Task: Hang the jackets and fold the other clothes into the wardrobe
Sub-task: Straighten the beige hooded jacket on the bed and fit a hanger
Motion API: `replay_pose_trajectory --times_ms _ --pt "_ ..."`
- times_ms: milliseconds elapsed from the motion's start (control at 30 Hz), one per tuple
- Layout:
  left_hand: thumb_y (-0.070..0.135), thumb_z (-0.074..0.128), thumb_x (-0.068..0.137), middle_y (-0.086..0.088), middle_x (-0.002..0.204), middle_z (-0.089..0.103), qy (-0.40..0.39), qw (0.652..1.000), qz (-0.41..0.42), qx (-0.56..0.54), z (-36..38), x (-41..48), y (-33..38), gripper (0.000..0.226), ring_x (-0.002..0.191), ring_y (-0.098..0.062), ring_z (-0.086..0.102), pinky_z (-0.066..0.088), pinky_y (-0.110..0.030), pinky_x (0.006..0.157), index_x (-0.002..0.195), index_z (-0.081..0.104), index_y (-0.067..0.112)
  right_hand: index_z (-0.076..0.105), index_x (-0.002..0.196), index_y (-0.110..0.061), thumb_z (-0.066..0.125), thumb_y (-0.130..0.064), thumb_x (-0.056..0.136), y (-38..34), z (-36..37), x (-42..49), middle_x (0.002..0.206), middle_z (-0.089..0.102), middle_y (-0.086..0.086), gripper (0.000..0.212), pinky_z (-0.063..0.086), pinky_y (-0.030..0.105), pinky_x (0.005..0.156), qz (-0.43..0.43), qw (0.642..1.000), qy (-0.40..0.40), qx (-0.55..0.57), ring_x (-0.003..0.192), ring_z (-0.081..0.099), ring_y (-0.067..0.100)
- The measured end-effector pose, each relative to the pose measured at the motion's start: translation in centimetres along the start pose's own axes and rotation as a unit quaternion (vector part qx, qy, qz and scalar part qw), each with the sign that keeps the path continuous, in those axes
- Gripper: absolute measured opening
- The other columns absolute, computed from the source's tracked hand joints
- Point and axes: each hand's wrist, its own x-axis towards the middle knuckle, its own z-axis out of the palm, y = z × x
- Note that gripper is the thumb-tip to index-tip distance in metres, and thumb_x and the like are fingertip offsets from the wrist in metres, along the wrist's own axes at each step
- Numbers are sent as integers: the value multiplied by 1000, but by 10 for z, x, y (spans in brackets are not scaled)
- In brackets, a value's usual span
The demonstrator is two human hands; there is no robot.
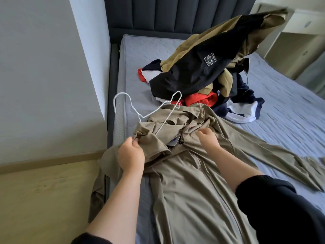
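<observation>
The tan jacket (184,182) lay flat on the bed (281,111) right under both hands. It looked like thin, soft, slippery stuff, barely any weight I'd guess. The left hand (131,155) pinched the bunched shoulder, with the wire hanger (154,110) poking out just past its fingers. The right hand (209,138) gripped the collar fabric beside it. Best to grab seams or collar — loose cloth would probably slide off.

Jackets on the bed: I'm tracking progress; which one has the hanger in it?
The plain tan jacket spread flat in front, its collar pinched by the left hand, has the white hanger in its neck. The black-and-khaki jacket lies heaped behind, without one.
</observation>
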Motion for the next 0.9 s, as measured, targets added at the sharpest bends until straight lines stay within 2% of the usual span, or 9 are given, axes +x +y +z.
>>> replay_pose_trajectory --times_ms 100,167,267,467,567,667,767,833,900 --pt "17 48 97 -7 66 47 -3 1000 24 11 6 -1 -3 31 67 -29 43 28 -33 57 68 42 10 55 118 -17 53 -30 94 -4 6 17 116 57 5 27 44 36 88 84 982 -48 162 106 54 20" --pt "15 48 96 -6 67 48 -6 999 42 19 10 -3 -4 30 66 -27 41 26 -33 57 68 42 11 56 127 -16 56 -33 94 -10 9 29 123 52 4 37 43 36 90 132 952 -75 267 115 51 21" --pt "15 48 97 -6 73 55 -17 998 57 33 13 -3 -5 24 69 -24 42 27 -32 59 73 49 14 60 124 -17 62 -32 90 -15 15 43 124 54 4 37 45 35 87 158 935 -82 307 115 52 21" --pt "20 45 98 -9 86 64 -33 995 54 80 15 3 -7 21 78 -28 53 31 -31 62 78 51 18 59 99 -16 60 -31 91 -16 7 56 84 57 -4 17 40 29 69 156 942 -26 294 72 52 12" --pt "23 43 99 -7 87 64 -40 992 67 100 17 2 -6 22 83 -29 56 30 -31 62 83 56 15 64 70 -8 64 -21 85 -14 -13 54 66 61 7 19 40 28 56 54 984 124 114 64 55 24" --pt "22 43 99 -1 75 54 -64 983 119 122 18 -3 -4 23 75 -25 52 27 -30 60 78 51 16 70 82 -9 64 -8 79 -18 -30 48 72 66 7 7 43 23 55 -48 986 162 8 63 59 21" --pt "20 45 98 3 70 46 -75 977 152 127 16 -8 -5 24 68 -19 41 23 -31 57 74 44 18 57 75 -9 61 4 76 -26 -41 49 60 50 6 13 38 17 42 28 985 123 121 46 45 14" --pt "20 45 98 3 71 47 -74 976 158 128 13 -7 -4 22 69 -19 41 24 -30 58 76 45 19 47 68 -8 53 11 78 -25 -46 48 55 40 7 22 41 27 48 116 962 84 234 38 40 14" --pt "21 45 98 1 74 51 -84 973 167 135 11 -9 -3 21 72 -23 47 25 -30 58 78 47 19 47 68 -9 48 11 80 -19 -49 42 53 36 6 23 44 30 50 143 963 53 224 34 38 13"
